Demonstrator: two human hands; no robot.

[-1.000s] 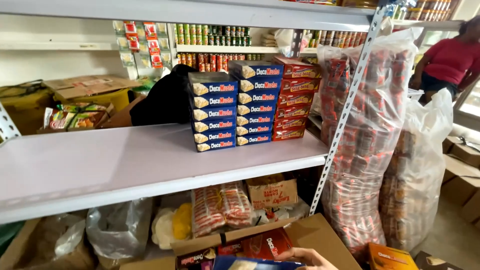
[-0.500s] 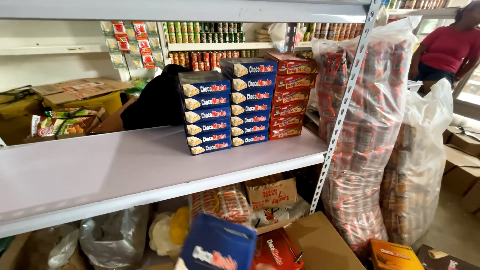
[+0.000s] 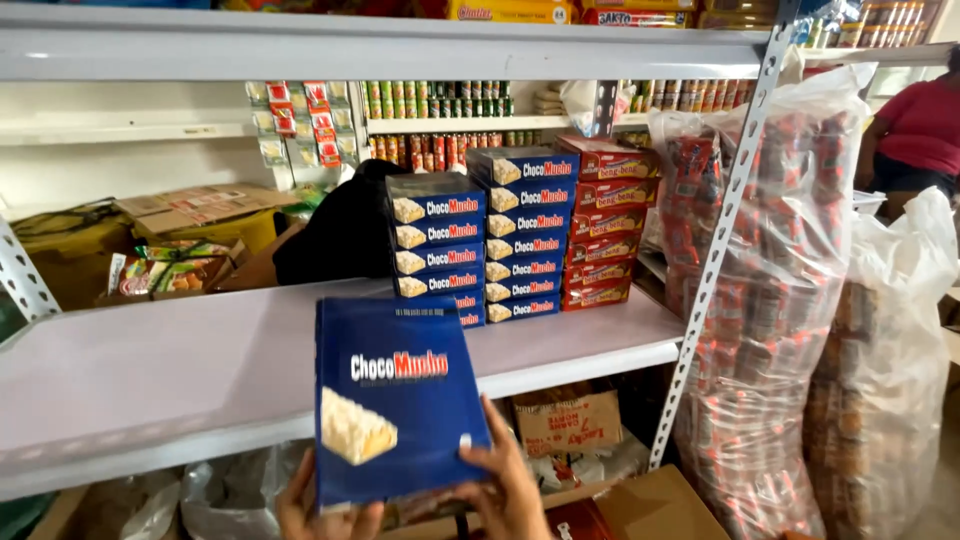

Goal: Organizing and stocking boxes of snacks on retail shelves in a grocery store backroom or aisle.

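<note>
Both hands are raised at the near bottom edge of the view, palms up behind a blue snack box [image 3: 397,400]. The left hand [image 3: 325,512] supports the box's lower left corner, fingers curled under it. The right hand [image 3: 505,480] grips the lower right corner, fingers closed on the box's edge. The box is held upright, its face toward the camera, in front of the white shelf [image 3: 180,370].

On the shelf, farther back and to the right, stand two stacks of matching blue boxes [image 3: 485,235], with a stack of red boxes [image 3: 605,220] touching their right side. A dark bag [image 3: 345,230] sits just left of the stacks. Right of the shelf's metal upright [image 3: 715,260], tall clear sacks of red packets [image 3: 780,300] stand on the floor. A person in a red shirt [image 3: 920,125] is at far right.
</note>
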